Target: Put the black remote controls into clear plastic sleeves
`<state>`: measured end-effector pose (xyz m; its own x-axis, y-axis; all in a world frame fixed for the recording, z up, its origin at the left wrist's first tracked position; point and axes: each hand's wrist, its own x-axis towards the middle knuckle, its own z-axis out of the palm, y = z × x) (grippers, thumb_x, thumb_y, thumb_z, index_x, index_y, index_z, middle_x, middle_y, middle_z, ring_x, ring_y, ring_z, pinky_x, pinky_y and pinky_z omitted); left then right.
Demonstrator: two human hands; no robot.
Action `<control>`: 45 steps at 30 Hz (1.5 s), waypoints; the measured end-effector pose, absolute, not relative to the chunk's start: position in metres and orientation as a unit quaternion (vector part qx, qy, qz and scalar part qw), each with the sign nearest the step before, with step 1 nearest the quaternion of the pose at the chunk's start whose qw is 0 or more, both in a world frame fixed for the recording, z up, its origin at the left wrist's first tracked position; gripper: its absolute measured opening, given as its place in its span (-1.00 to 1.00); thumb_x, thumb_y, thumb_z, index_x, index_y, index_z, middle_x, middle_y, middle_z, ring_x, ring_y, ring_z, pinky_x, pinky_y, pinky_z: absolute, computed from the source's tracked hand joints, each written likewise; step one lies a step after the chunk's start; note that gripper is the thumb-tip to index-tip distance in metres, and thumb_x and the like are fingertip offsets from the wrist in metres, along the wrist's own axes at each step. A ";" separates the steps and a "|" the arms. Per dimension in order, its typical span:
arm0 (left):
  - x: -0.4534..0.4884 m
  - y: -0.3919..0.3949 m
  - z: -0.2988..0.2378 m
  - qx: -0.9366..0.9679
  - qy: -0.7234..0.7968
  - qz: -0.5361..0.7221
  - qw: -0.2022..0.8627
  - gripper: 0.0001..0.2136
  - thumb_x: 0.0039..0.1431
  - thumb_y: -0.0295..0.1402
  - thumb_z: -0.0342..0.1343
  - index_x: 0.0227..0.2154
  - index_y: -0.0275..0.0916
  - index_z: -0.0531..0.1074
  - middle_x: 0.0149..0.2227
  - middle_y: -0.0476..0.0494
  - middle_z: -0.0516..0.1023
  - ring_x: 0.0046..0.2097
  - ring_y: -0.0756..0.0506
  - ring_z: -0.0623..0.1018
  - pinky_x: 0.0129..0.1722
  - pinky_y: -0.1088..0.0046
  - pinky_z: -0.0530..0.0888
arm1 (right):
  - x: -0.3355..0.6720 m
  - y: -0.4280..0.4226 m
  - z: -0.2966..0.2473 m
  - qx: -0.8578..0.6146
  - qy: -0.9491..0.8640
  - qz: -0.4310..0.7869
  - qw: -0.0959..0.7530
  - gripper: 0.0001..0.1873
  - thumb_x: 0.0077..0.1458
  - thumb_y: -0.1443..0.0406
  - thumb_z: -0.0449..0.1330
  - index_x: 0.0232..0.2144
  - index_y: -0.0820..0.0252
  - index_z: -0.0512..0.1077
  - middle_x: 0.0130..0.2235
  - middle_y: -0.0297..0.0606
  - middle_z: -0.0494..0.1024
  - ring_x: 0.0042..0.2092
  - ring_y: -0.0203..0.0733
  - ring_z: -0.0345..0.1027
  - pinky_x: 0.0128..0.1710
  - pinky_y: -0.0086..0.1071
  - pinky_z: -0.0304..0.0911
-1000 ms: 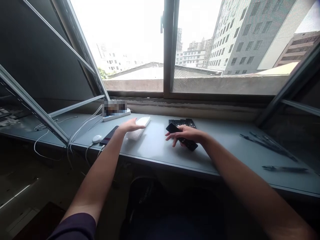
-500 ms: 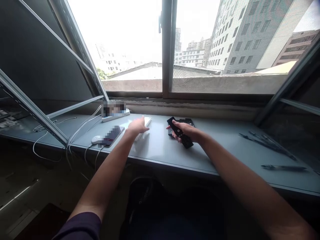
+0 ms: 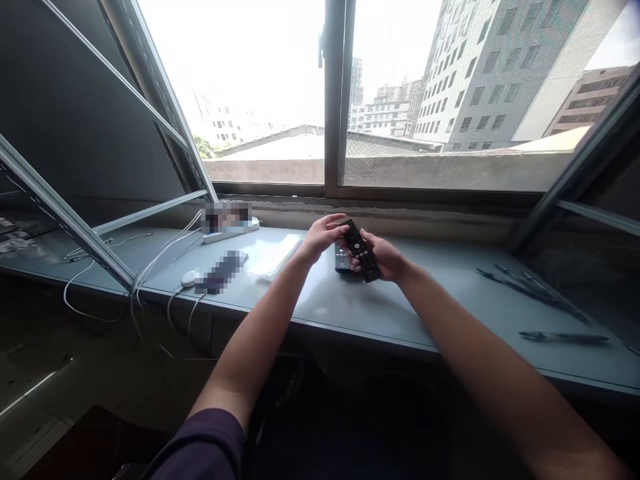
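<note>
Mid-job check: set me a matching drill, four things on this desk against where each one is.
Things: 1 remote control; 2 mouse; 3 pen; 4 power strip.
Places: A far right of the desk; B back left of the desk; C between left hand and right hand; D beside the phone.
Pairs: 1-C; 2-D; 3-A; 4-B.

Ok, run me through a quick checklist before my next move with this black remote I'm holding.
1. The right hand grips the remote at its near end: ok.
2. The left hand holds its far end: ok.
3. Button side faces up: ok.
4. Held clear of the second remote on the desk: cannot tell.
5. The white cables lie away from both hands: ok.
</note>
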<state>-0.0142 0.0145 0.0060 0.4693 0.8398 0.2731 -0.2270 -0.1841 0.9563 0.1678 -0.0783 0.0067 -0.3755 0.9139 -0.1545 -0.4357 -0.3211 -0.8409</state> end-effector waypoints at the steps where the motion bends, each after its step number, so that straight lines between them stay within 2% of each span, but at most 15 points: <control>1: -0.014 0.018 0.003 0.610 0.248 0.463 0.594 -0.38 0.14 -0.23 0.55 0.21 -0.31 0.53 0.04 -0.36 0.72 -0.02 -0.18 0.70 0.09 0.22 0.58 | 0.168 -0.078 0.008 -0.325 -0.355 0.749 0.456 -0.42 0.62 0.00 -0.15 0.04 0.30 0.50 -0.35 -0.17 0.55 -0.45 -0.19 0.41 -0.52 -0.38 0.47; 4: -0.016 0.027 -0.011 0.574 0.289 0.498 0.582 -0.57 0.30 -0.24 0.40 0.15 -0.27 0.53 0.15 -0.36 0.69 0.01 -0.15 0.70 0.00 0.33 0.57 | 0.169 -0.078 0.009 -0.351 -0.304 0.756 0.462 -0.59 0.61 0.12 -0.04 0.04 0.29 0.48 -0.39 -0.23 0.51 -0.49 -0.23 0.39 -0.59 -0.44 0.46; 8: -0.025 0.032 -0.027 0.563 0.371 0.538 0.506 -0.74 0.45 -0.24 0.19 0.08 -0.24 0.56 0.08 -0.31 0.72 -0.13 -0.07 0.71 -0.23 0.48 0.49 | 0.170 -0.077 0.012 -0.392 -0.252 0.744 0.479 -0.78 0.59 0.27 0.04 0.03 0.25 0.45 -0.42 -0.26 0.53 -0.47 -0.25 0.47 -0.52 -0.49 0.56; 11: -0.033 0.034 -0.032 0.582 0.379 0.545 0.469 -0.73 0.47 -0.21 0.13 0.03 -0.25 0.57 0.01 -0.29 0.73 -0.22 -0.05 0.68 -0.31 0.49 0.46 | 0.171 -0.077 0.015 -0.379 -0.238 0.742 0.500 -0.68 0.62 0.18 -0.03 0.05 0.23 0.44 -0.30 -0.11 0.65 -0.35 -0.18 0.61 -0.50 -0.47 0.60; 14: -0.035 0.034 -0.035 0.604 0.400 0.531 0.440 -0.69 0.47 -0.12 0.13 -0.01 -0.24 0.57 -0.05 -0.28 0.73 -0.26 -0.06 0.67 -0.35 0.47 0.45 | 0.173 -0.077 0.017 -0.354 -0.214 0.737 0.534 -0.60 0.63 0.12 -0.12 0.07 0.18 0.44 -0.23 -0.08 0.69 -0.34 -0.18 0.63 -0.57 -0.50 0.53; 17: -0.032 0.034 -0.039 0.625 0.422 0.513 0.410 -0.68 0.46 -0.07 0.14 -0.04 -0.23 0.58 -0.10 -0.25 0.73 -0.28 -0.07 0.67 -0.34 0.46 0.46 | 0.174 -0.077 0.018 -0.332 -0.191 0.731 0.565 -0.62 0.62 0.13 -0.10 0.09 0.16 0.45 -0.26 -0.13 0.69 -0.43 -0.25 0.54 -0.63 -0.54 0.44; 22: -0.030 0.032 -0.045 0.663 0.412 0.506 0.367 -0.75 0.50 -0.20 0.07 -0.07 -0.22 0.59 -0.19 -0.17 0.74 -0.34 -0.04 0.65 -0.24 0.43 0.51 | 0.175 -0.079 0.019 -0.307 -0.186 0.720 0.594 -0.61 0.59 0.19 -0.11 0.08 0.18 0.48 -0.27 -0.15 0.65 -0.43 -0.24 0.49 -0.58 -0.49 0.48; 26: -0.032 0.028 -0.046 0.679 0.408 0.500 0.349 -0.75 0.52 -0.21 0.06 -0.07 -0.21 0.60 -0.19 -0.15 0.74 -0.33 -0.04 0.66 -0.21 0.42 0.52 | 0.173 -0.081 0.021 -0.292 -0.191 0.720 0.599 -0.60 0.55 0.24 -0.11 0.09 0.22 0.49 -0.30 -0.15 0.61 -0.43 -0.21 0.48 -0.55 -0.46 0.52; 30: -0.033 0.027 -0.045 0.681 0.414 0.495 0.345 -0.74 0.52 -0.17 0.08 -0.07 -0.19 0.61 -0.19 -0.14 0.74 -0.32 -0.05 0.67 -0.20 0.42 0.52 | 0.174 -0.080 0.022 -0.299 -0.206 0.732 0.577 -0.64 0.56 0.10 0.05 0.11 0.23 0.45 -0.37 -0.22 0.56 -0.43 -0.21 0.48 -0.52 -0.45 0.57; 33: -0.032 0.027 -0.045 0.684 0.412 0.495 0.343 -0.74 0.52 -0.16 0.08 -0.07 -0.19 0.61 -0.19 -0.14 0.74 -0.32 -0.05 0.67 -0.20 0.42 0.52 | 0.175 -0.079 0.022 -0.310 -0.211 0.738 0.561 -0.73 0.56 0.15 0.12 0.11 0.20 0.42 -0.43 -0.32 0.50 -0.45 -0.26 0.48 -0.51 -0.51 0.57; 36: -0.031 0.027 -0.045 0.686 0.409 0.497 0.340 -0.74 0.52 -0.19 0.06 -0.07 -0.19 0.61 -0.20 -0.13 0.74 -0.32 -0.05 0.67 -0.20 0.42 0.52 | 0.174 -0.079 0.022 -0.324 -0.203 0.736 0.559 -0.79 0.57 0.23 0.08 0.09 0.18 0.42 -0.34 -0.23 0.58 -0.39 -0.24 0.56 -0.46 -0.49 0.61; 38: -0.031 0.026 -0.045 0.686 0.407 0.499 0.339 -0.74 0.52 -0.21 0.05 -0.08 -0.19 0.61 -0.21 -0.13 0.74 -0.32 -0.05 0.67 -0.20 0.42 0.53 | 0.174 -0.080 0.022 -0.322 -0.193 0.734 0.566 -0.75 0.59 0.18 0.03 0.08 0.18 0.41 -0.25 -0.14 0.64 -0.34 -0.20 0.60 -0.48 -0.47 0.61; 41: -0.031 0.025 -0.045 0.684 0.404 0.503 0.340 -0.74 0.52 -0.21 0.05 -0.09 -0.20 0.61 -0.22 -0.13 0.74 -0.33 -0.05 0.66 -0.20 0.42 0.53 | 0.174 -0.082 0.022 -0.295 -0.176 0.752 0.563 -0.62 0.62 0.09 -0.10 0.09 0.19 0.40 -0.23 -0.10 0.63 -0.40 -0.23 0.53 -0.62 -0.53 0.47; 43: -0.031 0.025 -0.045 0.685 0.402 0.503 0.341 -0.74 0.52 -0.20 0.06 -0.09 -0.19 0.61 -0.22 -0.13 0.74 -0.33 -0.05 0.66 -0.20 0.42 0.53 | 0.174 -0.084 0.022 -0.270 -0.182 0.772 0.546 -0.57 0.63 0.11 -0.16 0.10 0.22 0.41 -0.30 -0.16 0.57 -0.49 -0.29 0.41 -0.70 -0.58 0.33; 45: -0.031 0.026 -0.046 0.685 0.403 0.502 0.341 -0.74 0.51 -0.19 0.07 -0.09 -0.19 0.61 -0.22 -0.13 0.74 -0.33 -0.05 0.66 -0.19 0.42 0.53 | 0.173 -0.084 0.022 -0.254 -0.201 0.784 0.530 -0.57 0.62 0.11 -0.13 0.11 0.23 0.42 -0.35 -0.23 0.51 -0.53 -0.32 0.32 -0.73 -0.59 0.28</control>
